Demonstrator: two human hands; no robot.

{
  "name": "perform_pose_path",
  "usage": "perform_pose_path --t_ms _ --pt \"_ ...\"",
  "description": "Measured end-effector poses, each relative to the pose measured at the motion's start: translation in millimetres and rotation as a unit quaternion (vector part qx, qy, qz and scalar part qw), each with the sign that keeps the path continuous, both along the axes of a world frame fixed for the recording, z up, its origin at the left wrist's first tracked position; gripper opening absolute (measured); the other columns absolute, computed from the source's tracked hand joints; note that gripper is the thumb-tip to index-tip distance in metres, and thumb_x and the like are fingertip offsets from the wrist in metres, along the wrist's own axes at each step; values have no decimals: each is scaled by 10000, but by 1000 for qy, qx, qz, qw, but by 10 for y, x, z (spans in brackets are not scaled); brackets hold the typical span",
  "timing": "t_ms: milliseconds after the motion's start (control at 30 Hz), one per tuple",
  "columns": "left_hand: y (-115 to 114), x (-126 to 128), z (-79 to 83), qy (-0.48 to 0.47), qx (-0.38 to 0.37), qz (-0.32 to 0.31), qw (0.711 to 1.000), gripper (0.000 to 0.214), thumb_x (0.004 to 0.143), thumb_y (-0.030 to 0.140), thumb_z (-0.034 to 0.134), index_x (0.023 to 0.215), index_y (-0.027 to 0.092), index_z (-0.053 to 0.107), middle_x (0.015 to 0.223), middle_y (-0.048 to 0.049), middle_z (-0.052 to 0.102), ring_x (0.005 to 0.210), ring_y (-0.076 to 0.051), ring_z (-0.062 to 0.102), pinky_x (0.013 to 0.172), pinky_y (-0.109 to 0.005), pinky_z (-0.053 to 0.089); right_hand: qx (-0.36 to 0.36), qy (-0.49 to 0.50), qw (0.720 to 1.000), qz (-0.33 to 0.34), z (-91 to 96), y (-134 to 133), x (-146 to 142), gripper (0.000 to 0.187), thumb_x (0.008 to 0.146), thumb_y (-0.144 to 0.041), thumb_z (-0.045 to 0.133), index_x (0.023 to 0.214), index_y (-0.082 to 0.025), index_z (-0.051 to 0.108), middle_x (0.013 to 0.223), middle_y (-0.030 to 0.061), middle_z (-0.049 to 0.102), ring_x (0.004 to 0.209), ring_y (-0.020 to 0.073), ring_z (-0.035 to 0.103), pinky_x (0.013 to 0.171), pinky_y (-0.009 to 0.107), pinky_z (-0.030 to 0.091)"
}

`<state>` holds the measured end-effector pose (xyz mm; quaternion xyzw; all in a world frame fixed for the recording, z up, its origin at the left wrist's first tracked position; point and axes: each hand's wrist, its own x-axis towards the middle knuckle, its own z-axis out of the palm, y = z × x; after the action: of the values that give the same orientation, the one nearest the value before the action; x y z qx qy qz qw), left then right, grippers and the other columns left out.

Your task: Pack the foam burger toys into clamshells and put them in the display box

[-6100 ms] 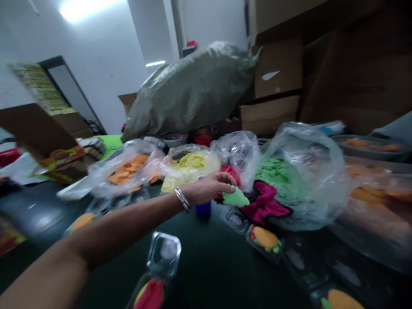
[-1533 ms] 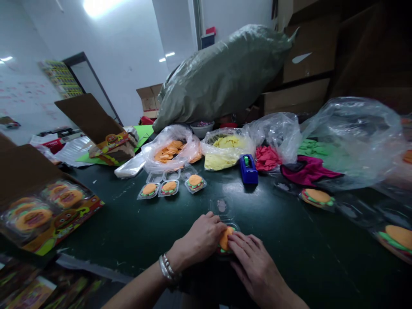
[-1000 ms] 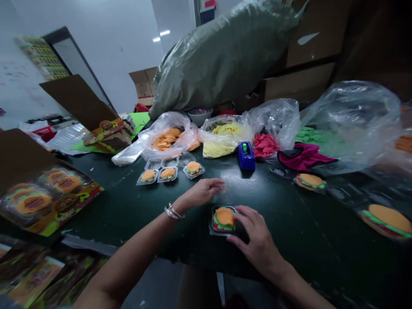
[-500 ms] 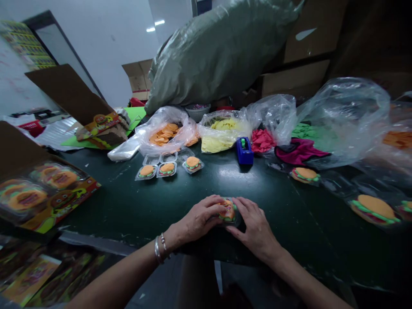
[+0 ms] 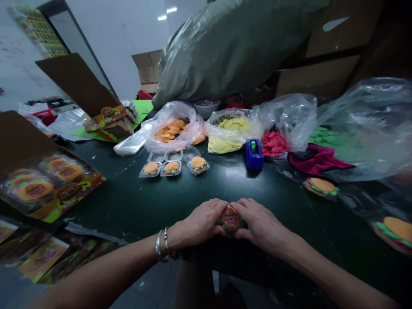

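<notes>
Both of my hands meet at the near edge of the dark green table (image 5: 180, 193). Between them sits a small clear plastic case holding a toy burger (image 5: 229, 218) with an orange top and a printed label. My left hand (image 5: 201, 223), with bangles on its wrist, curls its fingers round the case's left side. My right hand (image 5: 259, 223) grips the right side, fingers pressed on it. Three more cased burgers (image 5: 174, 166) stand in a row farther back.
Plastic bags hold orange (image 5: 172, 128), yellow (image 5: 231, 131), red (image 5: 275, 143) and green (image 5: 326, 137) pieces. A blue tape dispenser (image 5: 253, 153) stands mid-table. Loose burgers (image 5: 321, 186) lie right. A printed box of packed burgers (image 5: 48, 184) sits left. A big grey sack (image 5: 238, 47) looms behind.
A second ago my left hand was lifted off to the clear lid while the right steadied the case. Both hands have since closed round the cased burger and drawn it slightly nearer.
</notes>
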<state>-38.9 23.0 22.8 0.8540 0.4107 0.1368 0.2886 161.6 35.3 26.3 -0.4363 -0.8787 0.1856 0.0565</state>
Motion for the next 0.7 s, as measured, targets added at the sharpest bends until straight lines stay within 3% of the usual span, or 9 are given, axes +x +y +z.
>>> perform_pose_path --t_ms 100,233,433,600,700 --pt "17 40 25 -3 -20 6 1000 334 845 287 636 1132 188 496 1124 -93 573 1025 -240 539 910 -390 447 -18 -64 998 14 117 50 -94 395 672 -177 799 1029 -134 638 1046 98 631 957 305 555 811 448 502" --pt "18 37 -7 -4 -47 12 999 299 848 267 622 1108 193 494 1123 -89 567 1030 -239 533 913 -392 442 -20 -90 996 18 119 71 -142 363 683 -160 760 1025 -150 639 1051 92 627 954 319 547 786 465 509" --pt "0 25 -26 -8 -30 12 999 418 853 221 615 1227 168 436 1270 -142 522 1216 -278 457 1036 -431 377 16 -38 999 0 -31 37 -85 427 633 -144 769 1034 -198 634 1052 75 637 951 318 546 791 481 508" --pt "9 18 11 34 -54 31 997 403 758 240 724 1110 164 543 1132 -106 599 1048 -270 562 919 -414 468 18 -26 1000 -3 -91 41 -75 370 631 -154 770 976 -212 647 1020 57 646 934 298 560 791 455 499" --pt "-43 -55 -28 -23 -58 49 997 627 667 201 777 1236 186 514 1263 -110 556 1165 -278 512 1009 -433 419 28 -41 999 -7 -48 31 -100 362 651 -185 767 992 -212 651 1029 65 646 942 304 570 781 453 491"
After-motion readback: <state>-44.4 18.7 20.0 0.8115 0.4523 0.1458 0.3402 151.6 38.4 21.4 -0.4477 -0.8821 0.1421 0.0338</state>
